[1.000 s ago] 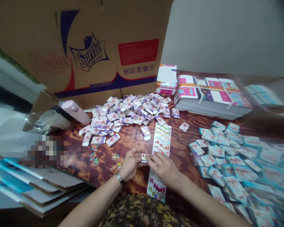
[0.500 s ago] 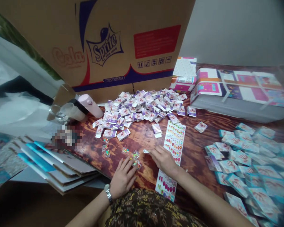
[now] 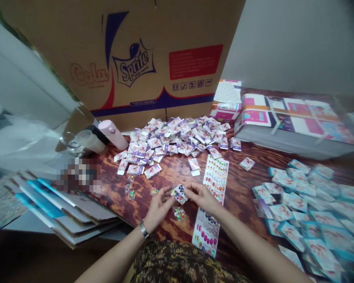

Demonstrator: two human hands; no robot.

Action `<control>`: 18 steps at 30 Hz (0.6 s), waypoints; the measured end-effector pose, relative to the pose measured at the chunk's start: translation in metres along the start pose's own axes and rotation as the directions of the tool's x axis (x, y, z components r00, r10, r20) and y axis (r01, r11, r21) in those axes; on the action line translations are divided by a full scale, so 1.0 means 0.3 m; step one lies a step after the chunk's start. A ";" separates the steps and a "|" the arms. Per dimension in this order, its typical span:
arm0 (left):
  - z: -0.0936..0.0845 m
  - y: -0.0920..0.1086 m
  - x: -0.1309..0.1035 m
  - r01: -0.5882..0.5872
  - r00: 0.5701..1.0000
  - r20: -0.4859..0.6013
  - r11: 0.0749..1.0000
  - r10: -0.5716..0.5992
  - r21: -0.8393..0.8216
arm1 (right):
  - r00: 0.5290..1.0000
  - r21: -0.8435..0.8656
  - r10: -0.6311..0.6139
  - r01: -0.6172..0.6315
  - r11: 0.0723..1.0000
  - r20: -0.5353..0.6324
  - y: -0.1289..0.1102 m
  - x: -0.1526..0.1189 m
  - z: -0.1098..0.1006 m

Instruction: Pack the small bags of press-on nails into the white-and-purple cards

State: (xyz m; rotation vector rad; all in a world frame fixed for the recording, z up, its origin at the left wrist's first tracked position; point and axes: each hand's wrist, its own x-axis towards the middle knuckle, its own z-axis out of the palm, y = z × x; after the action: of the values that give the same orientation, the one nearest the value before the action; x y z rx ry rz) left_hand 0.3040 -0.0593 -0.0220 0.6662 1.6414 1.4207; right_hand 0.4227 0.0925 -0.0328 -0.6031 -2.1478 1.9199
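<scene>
Over the table (image 3: pixel 238 192), left fingers (image 3: pixel 165 191) pinch a card (image 3: pixel 181 195); right fingers (image 3: pixel 192 192) too.

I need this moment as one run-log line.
left hand: holds small printed piece | right hand: holds same piece | long printed sheet: on table, partly hidden by right hand

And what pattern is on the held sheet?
Held sheet: mostly dark ovals on white, shown in head view.

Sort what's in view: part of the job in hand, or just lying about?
Likely the job:
printed slip, held by left hand and right hand
printed strip
coloured packets
purple-edged boxes
blue-edged boxes

Apparently lying about:
pink bottle
cup
</scene>
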 end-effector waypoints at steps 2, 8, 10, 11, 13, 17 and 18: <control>0.022 0.007 0.015 0.088 0.996 0.045 0.983 -0.082 -0.161 | 0.999 -0.050 -0.034 0.034 0.998 0.007 -0.012 -0.002 0.005; 0.078 0.030 0.017 0.230 0.959 -0.047 0.862 -0.281 -0.452 | 0.882 -0.694 -0.472 0.338 0.636 -0.003 -0.035 -0.043 0.040; 0.085 0.044 0.014 0.219 0.958 -0.046 0.830 -0.282 -0.513 | 0.823 -0.819 -0.556 0.397 0.414 0.118 -0.030 -0.060 0.051; 0.085 0.051 0.014 0.217 0.959 -0.042 0.819 -0.281 -0.530 | 0.804 -0.845 -0.570 0.417 0.336 0.170 -0.027 -0.068 0.054; 0.082 0.061 0.014 0.223 0.958 -0.031 0.811 -0.284 -0.540 | 0.778 -0.867 -0.582 0.439 0.235 0.237 -0.022 -0.081 0.056; 0.076 0.071 0.012 0.207 0.967 -0.019 0.826 -0.254 -0.524 | 0.756 -0.867 -0.579 0.472 0.158 0.306 -0.017 -0.093 0.044; 0.075 0.072 0.011 0.205 0.969 -0.011 0.828 -0.247 -0.522 | 0.751 -0.862 -0.581 0.481 0.158 0.312 -0.015 -0.092 0.039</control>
State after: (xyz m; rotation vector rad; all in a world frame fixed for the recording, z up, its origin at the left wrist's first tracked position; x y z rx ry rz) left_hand 0.3190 -0.0403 -0.0019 0.0983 1.2527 1.6291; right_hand 0.4419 0.0698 -0.0265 0.0418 -2.6854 0.1438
